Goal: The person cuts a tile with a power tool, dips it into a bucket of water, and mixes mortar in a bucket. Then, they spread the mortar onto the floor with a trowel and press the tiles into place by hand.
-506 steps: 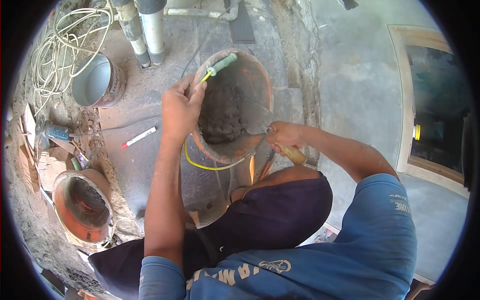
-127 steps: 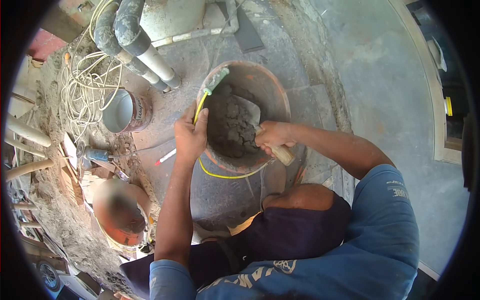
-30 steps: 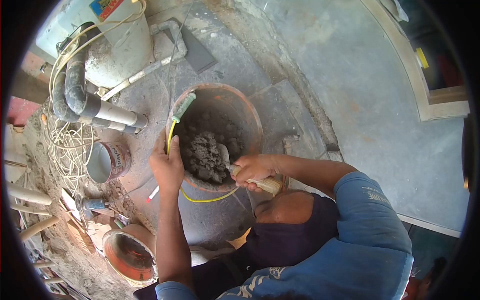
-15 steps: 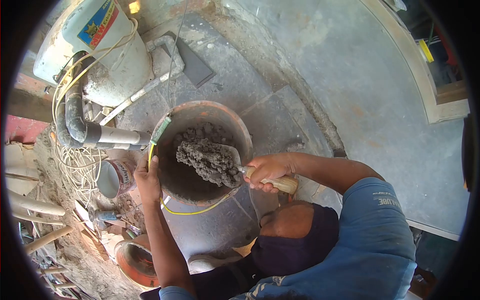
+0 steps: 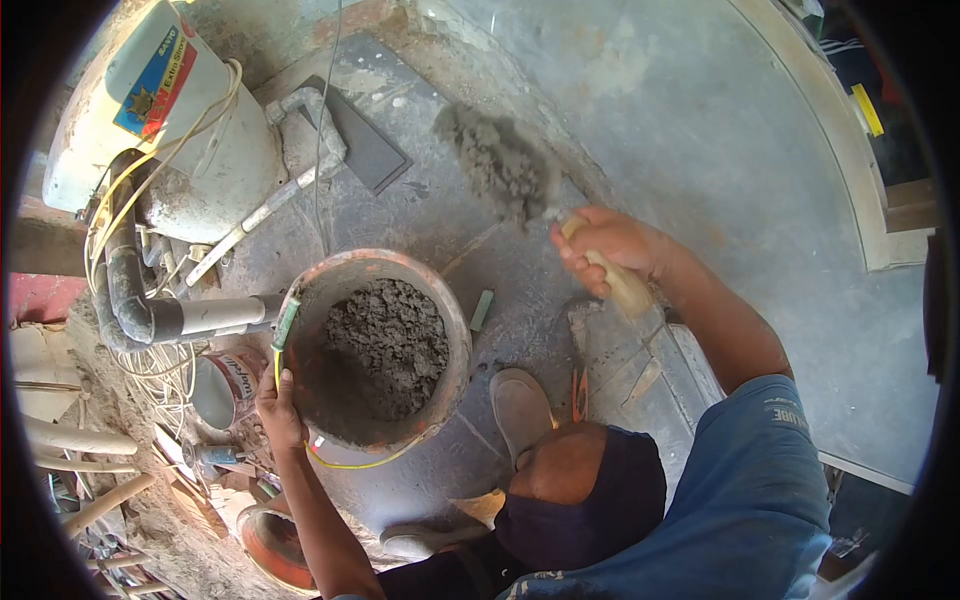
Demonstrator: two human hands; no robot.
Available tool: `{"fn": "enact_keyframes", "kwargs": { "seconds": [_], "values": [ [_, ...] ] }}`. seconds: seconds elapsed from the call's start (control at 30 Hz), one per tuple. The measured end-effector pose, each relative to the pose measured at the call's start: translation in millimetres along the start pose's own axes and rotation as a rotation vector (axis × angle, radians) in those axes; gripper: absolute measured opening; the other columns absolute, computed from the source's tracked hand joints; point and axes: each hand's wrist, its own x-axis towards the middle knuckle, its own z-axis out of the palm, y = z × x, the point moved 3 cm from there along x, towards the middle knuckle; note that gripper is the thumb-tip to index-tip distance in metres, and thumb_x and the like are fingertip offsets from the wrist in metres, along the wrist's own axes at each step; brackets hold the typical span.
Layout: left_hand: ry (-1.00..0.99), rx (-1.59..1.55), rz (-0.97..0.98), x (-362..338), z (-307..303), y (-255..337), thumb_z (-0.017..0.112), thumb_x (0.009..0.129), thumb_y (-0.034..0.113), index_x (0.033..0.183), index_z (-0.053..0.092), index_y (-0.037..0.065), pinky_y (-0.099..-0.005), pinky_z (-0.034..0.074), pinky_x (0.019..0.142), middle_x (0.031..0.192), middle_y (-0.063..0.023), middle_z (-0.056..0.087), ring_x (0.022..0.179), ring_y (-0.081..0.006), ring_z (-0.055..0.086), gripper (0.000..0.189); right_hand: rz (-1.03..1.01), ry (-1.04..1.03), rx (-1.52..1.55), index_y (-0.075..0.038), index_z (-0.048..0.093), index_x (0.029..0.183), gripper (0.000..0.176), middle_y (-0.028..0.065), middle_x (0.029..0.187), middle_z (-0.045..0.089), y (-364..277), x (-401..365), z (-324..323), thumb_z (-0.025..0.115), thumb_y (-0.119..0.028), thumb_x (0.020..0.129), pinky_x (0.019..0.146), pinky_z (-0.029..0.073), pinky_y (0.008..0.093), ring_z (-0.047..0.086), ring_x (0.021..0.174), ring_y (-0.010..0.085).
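My right hand [image 5: 605, 250] is closed around the wooden handle [image 5: 628, 292] of a trowel, out to the upper right of the bucket. A heap of wet grey mortar [image 5: 498, 165], smeared by motion, covers the blade. My left hand [image 5: 280, 408] grips the left side of the bucket [image 5: 458, 325] at its rim, by the yellow wire handle with a green grip [image 5: 287, 325]. Inside the bucket, crumbly mortar [image 5: 392, 335] lies toward the upper right, and the lower left wall is bare but stained.
Left of the bucket are grey pipes [image 5: 215, 314], a paint can [image 5: 228, 388] and coiled cable [image 5: 150, 365]. A white water pump [image 5: 190, 140] stands behind. Dark tiles [image 5: 355, 140] lie on the floor. An orange bucket [image 5: 275, 545] sits lower left; a green piece [image 5: 482, 310] lies right.
My right hand has swung the loaded trowel out of the bucket, up and to the right. The bucket appears lower and further left in view, still held by my left hand.
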Motion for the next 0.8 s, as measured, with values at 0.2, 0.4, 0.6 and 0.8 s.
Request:
{"fn": "enact_keyframes", "kwargs": {
  "seconds": [0.2, 0.4, 0.6, 0.8],
  "values": [
    [0.002, 0.023, -0.012, 1.3, -2.6, -1.7, 0.059, 0.094, 0.017, 0.125, 0.059, 0.0, -0.0197, 0.042, 0.072, 0.111, -0.002, 0.064, 0.086, -0.0064, 0.054, 0.035, -0.211, 1.012, -1.254, 0.002, 0.059, 0.101, 0.026, 0.0183, 0.097, 0.067, 11.7, 96.5, -106.9, 0.06, -0.018, 0.084, 0.073, 0.054, 0.0481, 0.068, 0.082, 0.0323],
    [0.002, 0.105, -0.01, -2.3, 5.8, 15.7, 0.06, 0.094, 0.017, 0.123, 0.061, 0.001, -0.0202, 0.041, 0.068, 0.107, -0.0014, 0.064, 0.08, -0.0054, 0.051, 0.032, 0.025, 1.138, -1.083, 0.001, 0.058, 0.111, 0.037, 0.0271, 0.109, 0.063, 46.0, 137.0, -130.7, 0.062, -0.025, 0.085, 0.091, 0.049, 0.0469, 0.061, 0.104, 0.0424],
    [0.014, 0.394, 0.152, -11.7, 46.5, 61.1, 0.057, 0.095, 0.016, 0.119, 0.061, -0.003, -0.021, 0.042, 0.067, 0.094, -0.0022, 0.066, 0.073, -0.0061, 0.05, 0.031, -0.149, 0.658, -1.174, 0.003, 0.056, 0.1, 0.033, 0.028, 0.094, 0.062, 11.4, -2.0, -19.7, 0.064, -0.026, 0.085, 0.079, 0.047, 0.0508, 0.06, 0.092, 0.045],
    [0.038, 0.403, 0.227, -30.6, 95.2, 90.5, 0.059, 0.092, 0.011, 0.117, 0.06, -0.005, -0.0296, 0.047, 0.075, 0.09, -0.0149, 0.067, 0.082, -0.0146, 0.06, 0.03, 0.002, 0.257, -1.547, 0.003, 0.054, 0.096, 0.03, 0.0254, 0.089, 0.063, 25.5, -17.2, 65.7, 0.062, -0.025, 0.087, 0.079, 0.047, 0.0504, 0.061, 0.089, 0.0424]
  ]
}}
